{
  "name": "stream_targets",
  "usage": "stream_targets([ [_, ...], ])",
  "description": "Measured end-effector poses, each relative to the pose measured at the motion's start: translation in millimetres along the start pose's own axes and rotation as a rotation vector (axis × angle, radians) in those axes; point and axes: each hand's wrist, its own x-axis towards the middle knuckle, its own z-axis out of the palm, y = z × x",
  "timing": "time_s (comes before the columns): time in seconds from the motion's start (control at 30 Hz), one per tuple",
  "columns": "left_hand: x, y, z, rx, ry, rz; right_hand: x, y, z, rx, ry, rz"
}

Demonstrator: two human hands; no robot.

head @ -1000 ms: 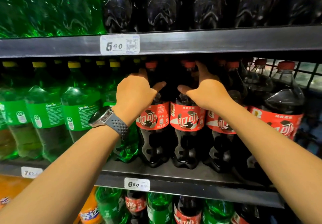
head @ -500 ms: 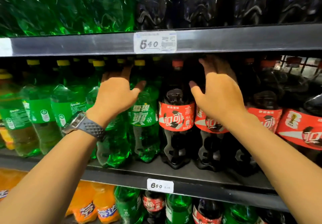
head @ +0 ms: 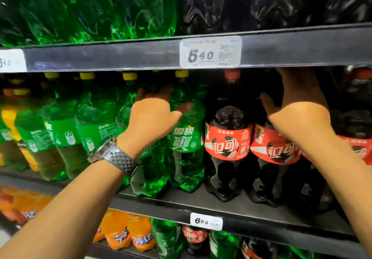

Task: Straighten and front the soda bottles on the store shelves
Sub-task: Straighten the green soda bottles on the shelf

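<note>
On the middle shelf (head: 231, 202), green Sprite bottles stand at the left and cola bottles with red labels at the right. My left hand (head: 155, 117) reaches in among the Sprite bottles. Its fingers lie over the shoulder of one green bottle (head: 149, 180), whose top the hand hides. Its thumb touches the neighbouring Sprite bottle (head: 186, 140), whose label faces front. My right hand (head: 298, 105) is raised over a cola bottle (head: 273, 150), fingers straight and pointing into the shelf, thumb spread left toward another cola bottle (head: 228, 142).
The upper shelf edge (head: 120, 55) carries a 5.40 price tag (head: 210, 52) just above my hands, with large green and dark bottles on top. Orange soda bottles (head: 128, 234) and mixed green and cola bottles fill the lower shelf. A 6.60 tag (head: 206, 221) marks the middle shelf edge.
My left hand has moved left from a cola bottle's neck to the Sprite bottles. My right hand has let go of a cola neck and opened over the cola row.
</note>
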Motion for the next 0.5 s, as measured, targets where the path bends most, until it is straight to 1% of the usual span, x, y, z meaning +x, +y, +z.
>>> stream_targets([
  [0.07,-1.6,-0.1,2.5,-0.002,0.011,-0.008,-3.8,2.4,8.5,0.059,0.028,-0.002],
  [0.13,-2.8,0.1,3.6,-0.014,0.042,-0.014,-10.1,1.8,11.9,0.051,0.074,0.01],
  [0.17,-3.8,0.7,2.7,-0.009,0.046,-0.013,-16.4,-0.8,12.1,0.014,0.139,0.02],
  [0.2,-5.2,2.0,1.0,-0.013,0.053,-0.013,-23.3,-7.2,9.7,0.002,0.24,0.015],
  [0.23,-6.4,2.4,-1.3,-0.019,0.059,-0.018,-30.2,-19.1,6.9,0.051,0.335,-0.033],
  [0.27,-7.8,3.2,-3.6,-0.024,0.047,-0.018,-40.1,-35.1,4.4,0.145,0.368,-0.12],
  [0.3,-8.9,4.4,-5.3,-0.034,0.032,-0.017,-49.7,-52.9,4.0,0.247,0.331,-0.217],
  [0.33,-8.3,4.2,-6.2,-0.059,0.026,-0.012,-55.4,-71.6,6.6,0.334,0.242,-0.279],
  [0.37,-6.7,3.6,-7.3,-0.106,0.029,-0.001,-56.6,-87.8,10.9,0.39,0.13,-0.284],
  [0.43,-5.9,-4.0,-14.2,-0.273,0.067,0.047,-50.2,-114.8,23.8,0.42,-0.048,-0.191],
  [0.47,-8.3,-10.3,-19.8,-0.325,0.119,0.104,-44.2,-122.4,30.4,0.418,-0.088,-0.126],
  [0.5,-12.3,-20.3,-26.0,-0.3,0.2,0.176,-37.2,-129.9,36.2,0.398,-0.11,-0.068],
])
